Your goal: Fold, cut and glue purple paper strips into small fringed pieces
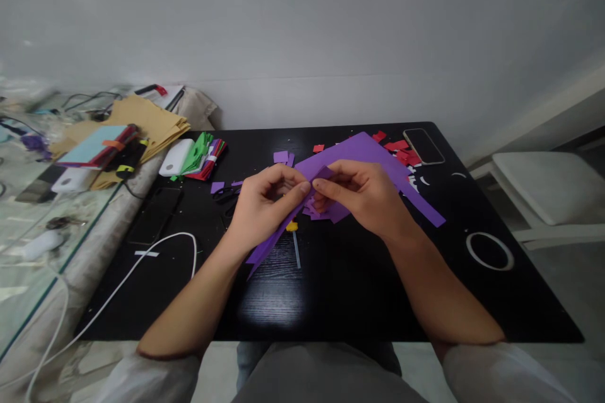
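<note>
1. Pale grey wall (307,25), smooth, behind a black tabletop (359,296); fine grain shows in the glare.
2. Left hand (267,195): thumb and fingers pinch folded purple paper (265,249), held over the table's middle. Thin layers, straight edges, pointed lower end.
3. Right hand (362,195): thumb and fingertips pinch the same paper, just beside the left thumb.
4. Behind the hands, a wide, matte purple sheet (366,148); cannot tell whether it joins the held piece. Long straight purple strip (423,208) slants out right.
5. Below the paper, a yellow piece (292,226) with a thin, translucent rod (297,250).
6. Around: small purple squares (280,157), red scraps (397,146).
7. Farther right: rounded-corner phone (424,146); flat white ring (490,251), dark tabletop inside it.
8. Farther left: folded green paper (196,154) in a banded, multicoloured bundle; creased brown paper (151,118) beyond.
</note>
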The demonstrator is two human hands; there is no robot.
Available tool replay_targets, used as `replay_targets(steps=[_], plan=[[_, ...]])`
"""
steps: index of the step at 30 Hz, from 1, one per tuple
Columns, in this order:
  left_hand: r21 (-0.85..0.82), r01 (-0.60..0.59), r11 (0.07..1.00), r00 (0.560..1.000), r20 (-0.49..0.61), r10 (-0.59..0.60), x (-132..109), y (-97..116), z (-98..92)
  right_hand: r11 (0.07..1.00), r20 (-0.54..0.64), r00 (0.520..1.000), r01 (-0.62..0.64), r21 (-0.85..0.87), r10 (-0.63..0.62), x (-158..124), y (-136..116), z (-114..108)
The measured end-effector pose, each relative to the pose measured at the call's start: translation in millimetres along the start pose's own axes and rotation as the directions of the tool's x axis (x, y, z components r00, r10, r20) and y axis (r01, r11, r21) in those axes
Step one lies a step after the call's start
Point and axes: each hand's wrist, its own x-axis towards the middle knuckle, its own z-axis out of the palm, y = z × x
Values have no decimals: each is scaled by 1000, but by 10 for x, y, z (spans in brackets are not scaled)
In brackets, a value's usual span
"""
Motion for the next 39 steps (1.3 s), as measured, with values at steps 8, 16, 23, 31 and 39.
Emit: replay_targets(steps=[8,16,23,31,39], plan=[[-19,-30,999,999,-29,29,-30,16,34,997,-45,998,45,-56,-48,-1,-41,30],[21,-21,1000,1000,-20,22,-46,57,61,996,-119,990,71,-62,-78,-3,-21,35],[36,4,999,1000,-23,-3,-54,51,51,987,-127,984,114,-115,-128,-7,-16,35],[-24,52,998,998,-24,-53,-49,38,46,992,-124,988,82,-100,-94,-3,-22,63],[-109,196,975,978,89,-186,-27,66,30,989,-196,971,127,-72,-139,24,-1,37]])
